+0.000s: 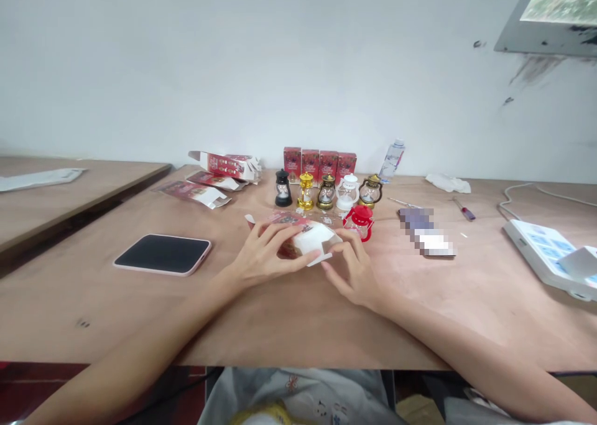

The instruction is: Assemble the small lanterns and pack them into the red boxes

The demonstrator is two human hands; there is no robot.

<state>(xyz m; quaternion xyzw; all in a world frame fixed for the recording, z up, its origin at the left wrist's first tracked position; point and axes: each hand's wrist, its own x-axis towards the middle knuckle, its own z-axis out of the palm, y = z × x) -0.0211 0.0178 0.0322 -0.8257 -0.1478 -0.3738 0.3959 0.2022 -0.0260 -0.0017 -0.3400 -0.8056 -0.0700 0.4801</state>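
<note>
A red and white cardboard box point(311, 238) lies on its side in front of me, its white end flaps facing right. My left hand point(263, 251) is wrapped over the box from the left, thumb along its near side. At the flap end, my right hand point(352, 266) pinches a white flap between thumb and fingers. Just behind the box stands a red mini lantern point(359, 223). Farther back is a row of small lanterns: black point(282, 188), gold point(306, 191), bronze point(327, 193), white point(347, 193), and another bronze-black one point(370, 191).
Several closed red boxes point(319, 165) stand against the wall, beside a plastic bottle point(392, 160). Flattened boxes point(205, 185) pile up at back left. A phone point(163, 254) lies left; a screwdriver point(464, 210), tissue point(448, 183) and white case point(541, 251) are right.
</note>
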